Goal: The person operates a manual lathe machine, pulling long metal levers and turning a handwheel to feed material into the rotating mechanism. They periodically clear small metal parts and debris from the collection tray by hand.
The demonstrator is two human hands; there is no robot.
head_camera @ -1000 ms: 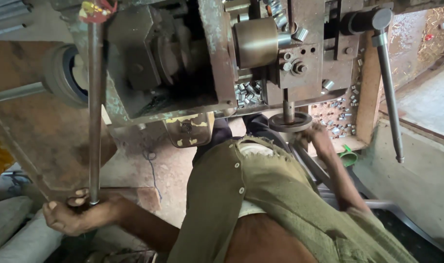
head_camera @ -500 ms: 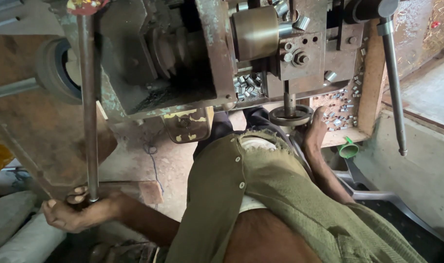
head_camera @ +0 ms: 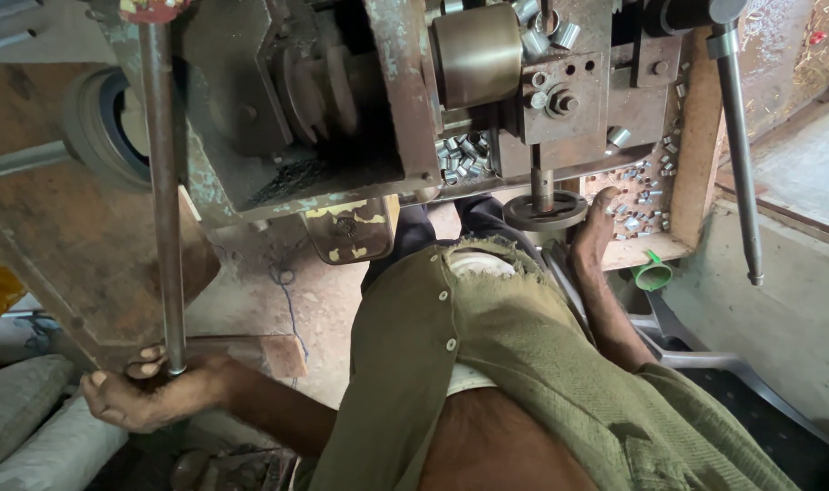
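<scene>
Fingers [head_camera: 146, 362] of the left hand [head_camera: 141, 395]: closed around the lower end of a long steel lever [head_camera: 162, 200], which runs up to the machine [head_camera: 360, 100]. Right hand [head_camera: 596, 232]: resting at the round handwheel [head_camera: 545, 210], just beside a tray [head_camera: 669, 245] of small metal sleeves [head_camera: 637, 195]; whether its fingers are open or closed cannot be told. A green funnel [head_camera: 653, 273] sits below the tray.
</scene>
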